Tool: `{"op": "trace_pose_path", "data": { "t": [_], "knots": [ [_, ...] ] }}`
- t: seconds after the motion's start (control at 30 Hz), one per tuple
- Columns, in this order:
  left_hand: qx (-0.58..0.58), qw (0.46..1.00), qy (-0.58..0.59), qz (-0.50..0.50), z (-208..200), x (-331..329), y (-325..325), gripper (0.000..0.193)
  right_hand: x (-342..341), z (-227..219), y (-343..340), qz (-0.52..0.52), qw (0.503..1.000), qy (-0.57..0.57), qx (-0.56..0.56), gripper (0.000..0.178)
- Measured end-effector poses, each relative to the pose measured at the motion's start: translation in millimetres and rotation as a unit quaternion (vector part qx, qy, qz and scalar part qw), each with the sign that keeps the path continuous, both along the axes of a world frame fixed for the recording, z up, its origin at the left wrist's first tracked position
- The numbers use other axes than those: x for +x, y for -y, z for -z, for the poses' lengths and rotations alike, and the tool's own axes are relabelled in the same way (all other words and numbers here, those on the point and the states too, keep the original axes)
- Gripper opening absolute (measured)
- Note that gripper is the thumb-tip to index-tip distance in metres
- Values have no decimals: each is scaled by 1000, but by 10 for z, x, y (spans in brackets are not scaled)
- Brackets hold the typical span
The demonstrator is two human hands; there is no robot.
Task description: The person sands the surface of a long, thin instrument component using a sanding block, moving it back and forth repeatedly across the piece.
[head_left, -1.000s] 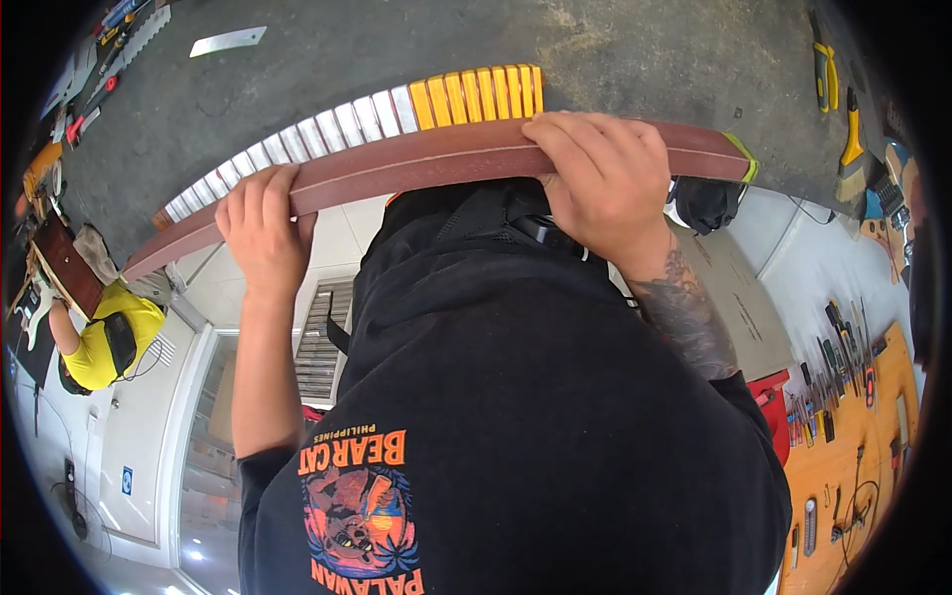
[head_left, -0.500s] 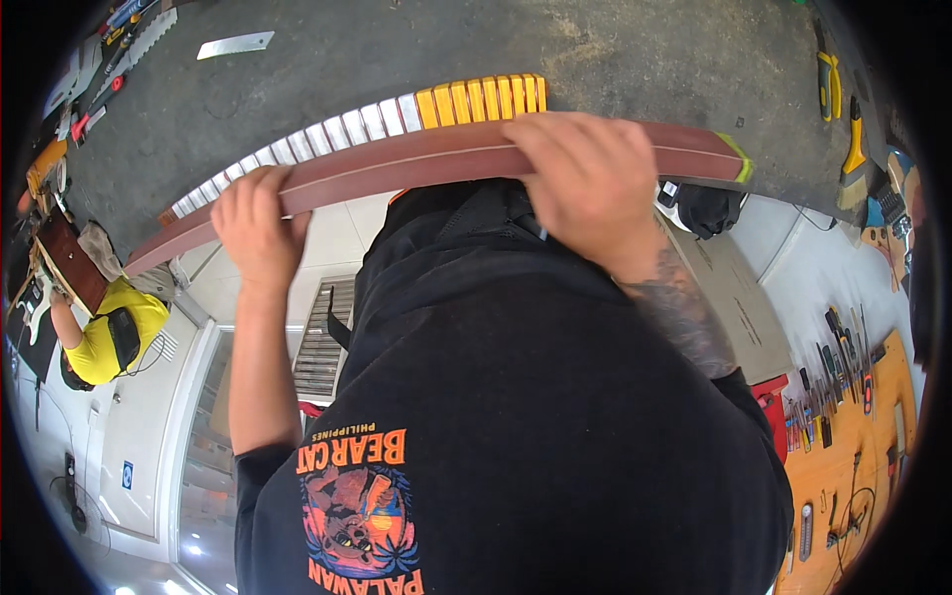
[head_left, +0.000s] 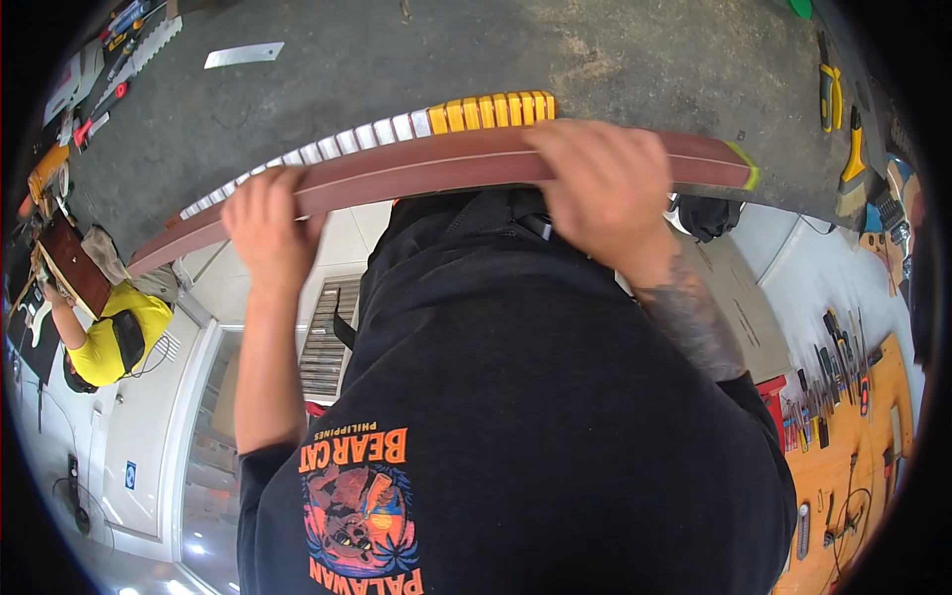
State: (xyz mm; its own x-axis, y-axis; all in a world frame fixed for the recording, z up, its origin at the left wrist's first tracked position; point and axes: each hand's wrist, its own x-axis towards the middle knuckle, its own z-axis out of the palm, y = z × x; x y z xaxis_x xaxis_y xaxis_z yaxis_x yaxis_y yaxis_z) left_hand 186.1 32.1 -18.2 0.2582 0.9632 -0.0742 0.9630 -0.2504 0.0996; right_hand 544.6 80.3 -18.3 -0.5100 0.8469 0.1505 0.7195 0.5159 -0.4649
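Note:
A long reddish-brown bar [head_left: 416, 161] with a pale line along its length and a yellow-green right end spans the near edge of the workbench. My left hand [head_left: 273, 223] grips it left of its middle, fingers over the far edge and thumb on the near side. Further right, my right hand [head_left: 610, 183] is closed over the bar too, slightly blurred. Just beyond the bar runs a long strip of silvery-white segments [head_left: 377, 132] and yellow segments [head_left: 491, 111] with thin dark gaps between them. The bar hides the strip's near side.
The dark workbench [head_left: 476, 50] carries a flat metal blade [head_left: 244, 55], yellow-handled pliers [head_left: 831, 94] and a yellow brush [head_left: 853, 164]. Saws and other tools lie at the far left. A person in yellow [head_left: 119, 332] works at left. Tools hang on a wooden board [head_left: 843, 476] at right.
My hands and the bar have shifted slightly right in the picture. The bar covers a little more of the segmented strip. The whole view has also moved a little.

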Motion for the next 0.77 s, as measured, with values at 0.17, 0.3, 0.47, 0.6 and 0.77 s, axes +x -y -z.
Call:
{"op": "trace_pose_path", "data": {
  "t": [0.17, 0.3, 0.47, 0.6, 0.77],
  "knots": [
    [-11, 1000, 9, 9, -35, 275, -51, 57, 305, -18, -139, -24, 999, 26, -9, 48],
    [-24, 998, 49, 25, -67, 1033, -238, 58, 1020, -110, -357, -20, 998, 54, -25, 46],
    [-34, 999, -2, 9, -47, 414, -169, 56, 431, -30, -218, -15, 1000, 25, -7, 46],
    [-29, 999, -7, 20, -90, -130, -158, 56, -117, 38, -153, 11, 1000, -29, 4, 33],
    [-25, 999, 2, 26, -35, 455, -206, 62, 524, -38, -317, -22, 999, 39, -6, 39]
  ]
}}
